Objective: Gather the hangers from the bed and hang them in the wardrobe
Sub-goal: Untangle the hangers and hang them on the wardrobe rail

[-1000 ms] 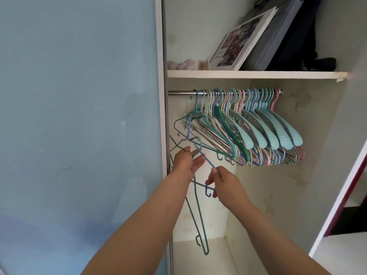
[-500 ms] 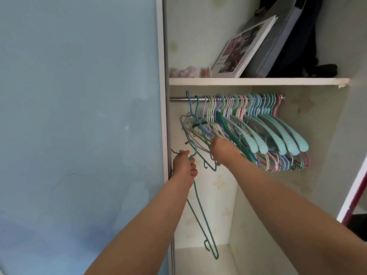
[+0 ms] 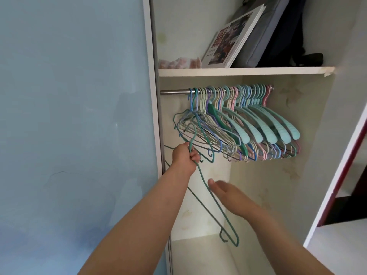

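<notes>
I stand before an open wardrobe. A metal rail (image 3: 172,92) under the shelf carries several hangers (image 3: 248,124), thin wire ones on the left and broad teal plastic ones on the right. My left hand (image 3: 185,155) grips the neck of a green wire hanger (image 3: 216,207) that dangles down and to the right below the rail. My right hand (image 3: 228,195) hovers lower, fingers relaxed, next to the green hanger's long wire and holding nothing.
A pale blue sliding door (image 3: 75,126) fills the left side. The white shelf (image 3: 244,71) above the rail bears a leaning picture book (image 3: 234,39), a grey bag (image 3: 266,32) and dark bags. The wardrobe's right wall and a dark red door edge (image 3: 345,169) stand at right.
My right hand hung a blue wire hanger on the rail's left end, let go and dropped down beside the green hanger. My left hand kept its grip on the green hanger.
</notes>
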